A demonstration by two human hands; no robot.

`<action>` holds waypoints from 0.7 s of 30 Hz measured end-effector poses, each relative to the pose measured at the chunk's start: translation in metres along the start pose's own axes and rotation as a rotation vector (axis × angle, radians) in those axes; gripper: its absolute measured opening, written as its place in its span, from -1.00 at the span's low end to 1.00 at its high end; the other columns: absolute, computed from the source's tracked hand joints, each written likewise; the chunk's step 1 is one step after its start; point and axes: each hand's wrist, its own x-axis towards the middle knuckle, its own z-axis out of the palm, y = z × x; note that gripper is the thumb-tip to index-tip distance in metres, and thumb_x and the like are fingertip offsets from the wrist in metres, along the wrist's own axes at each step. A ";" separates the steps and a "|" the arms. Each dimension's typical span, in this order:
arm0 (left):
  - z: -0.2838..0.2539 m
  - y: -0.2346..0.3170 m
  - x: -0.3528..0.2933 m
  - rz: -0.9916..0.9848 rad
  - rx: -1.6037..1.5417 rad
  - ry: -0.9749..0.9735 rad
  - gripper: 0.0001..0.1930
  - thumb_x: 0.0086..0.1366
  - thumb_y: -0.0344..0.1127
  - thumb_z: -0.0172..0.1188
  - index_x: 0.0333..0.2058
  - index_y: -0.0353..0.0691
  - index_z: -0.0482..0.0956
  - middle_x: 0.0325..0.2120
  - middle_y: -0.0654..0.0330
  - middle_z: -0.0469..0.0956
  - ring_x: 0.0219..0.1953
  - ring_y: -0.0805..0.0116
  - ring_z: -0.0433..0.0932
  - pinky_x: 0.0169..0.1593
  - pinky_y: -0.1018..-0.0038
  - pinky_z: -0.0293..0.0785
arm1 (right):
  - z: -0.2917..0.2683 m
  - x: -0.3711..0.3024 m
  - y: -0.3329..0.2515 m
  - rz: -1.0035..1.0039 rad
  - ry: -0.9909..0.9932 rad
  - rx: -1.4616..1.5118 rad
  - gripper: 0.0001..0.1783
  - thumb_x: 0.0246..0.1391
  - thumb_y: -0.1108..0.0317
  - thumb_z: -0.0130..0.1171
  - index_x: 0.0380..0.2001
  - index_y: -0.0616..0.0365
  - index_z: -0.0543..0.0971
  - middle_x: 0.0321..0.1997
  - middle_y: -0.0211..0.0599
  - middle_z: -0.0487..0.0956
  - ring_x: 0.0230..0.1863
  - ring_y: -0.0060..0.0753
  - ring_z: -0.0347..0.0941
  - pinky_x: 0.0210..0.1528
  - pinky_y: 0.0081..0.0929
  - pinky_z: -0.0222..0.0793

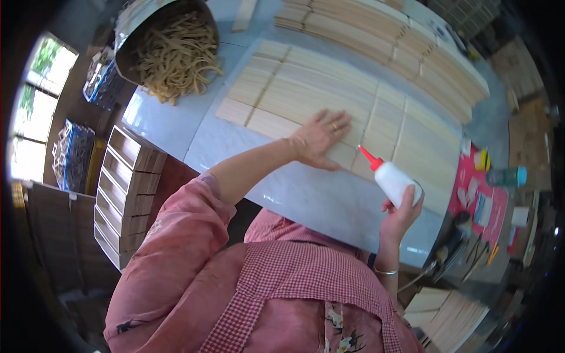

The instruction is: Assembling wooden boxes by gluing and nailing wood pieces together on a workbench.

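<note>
Resting left hand [322,140]: is lying palm down with fingers spread, grasping nothing, and is touching the boards; a gold-coloured ring is circling one finger.
Grasping right hand [404,216]: is curling around the lower end of the bottle; a silver-coloured bangle [386,272] is encircling the wrist.
Bottle: a white plastic squeeze bottle with a red conical nozzle [371,157] is leaning in the right hand, its nozzle pointing up and left, toward the left hand; whether the tip is touching wood cannot be told.
Boards: flat, pale wooden boards [318,82] are lying side by side on the glossy grey-blue counter [215,144], narrow lines crossing their grain.
Stacks: bundles of pale wooden slats [365,35] are lying beyond the boards, along the far side.
Container: a tilted, wide-mouthed round container [136,16] is holding tan, looped strips [176,56], some spilling over its rim.
Left of the counter: a pale wooden compartmented frame stack [152,179] is standing near two blue plastic crates [76,156].
Right side: a red mat [500,209] is lying near a teal bottle [505,177].
</note>
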 end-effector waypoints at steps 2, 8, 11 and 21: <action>-0.010 -0.026 -0.006 -0.055 0.055 0.061 -0.04 0.11 0.23 0.21 0.37 -0.24 0.18 0.45 0.04 0.07 0.49 0.03 0.00 0.46 -0.04 -0.07 | 0.025 0.017 -0.003 -0.042 -0.052 0.018 -0.54 0.30 0.04 0.08 0.01 0.23 0.38 -0.26 -0.17 0.47 -0.61 -0.54 0.30 -0.62 -0.63 0.22; -0.062 -0.137 -0.035 -0.339 0.184 0.212 -0.33 0.40 0.10 -0.02 0.35 -0.16 0.21 0.44 0.11 0.10 0.49 0.05 -0.01 0.43 -0.04 -0.01 | 0.129 0.060 -0.005 -0.096 -0.181 0.057 -0.50 0.26 0.05 0.14 0.03 0.22 0.33 -0.21 -0.12 0.44 -0.61 -0.50 0.30 -0.59 -0.59 0.27; -0.067 -0.179 -0.047 -0.516 0.242 0.211 -0.38 0.45 0.05 -0.08 0.36 -0.14 0.20 0.44 0.17 0.11 0.49 0.06 0.00 0.43 -0.04 -0.01 | 0.189 0.084 0.010 -0.087 -0.234 0.031 -0.49 0.23 0.03 0.21 -0.05 0.24 0.35 -0.27 -0.18 0.46 -0.60 -0.54 0.33 -0.59 -0.62 0.28; -0.059 -0.198 -0.050 -0.591 0.121 0.198 -0.48 0.48 -0.07 -0.16 0.31 -0.15 0.29 0.41 0.29 0.20 0.46 0.08 0.06 0.43 0.03 0.01 | 0.296 0.140 0.069 -0.199 -0.178 -0.153 -0.41 0.20 -0.02 0.24 -0.02 0.27 0.32 -0.21 -0.12 0.45 -0.56 -0.50 0.39 -0.59 -0.64 0.32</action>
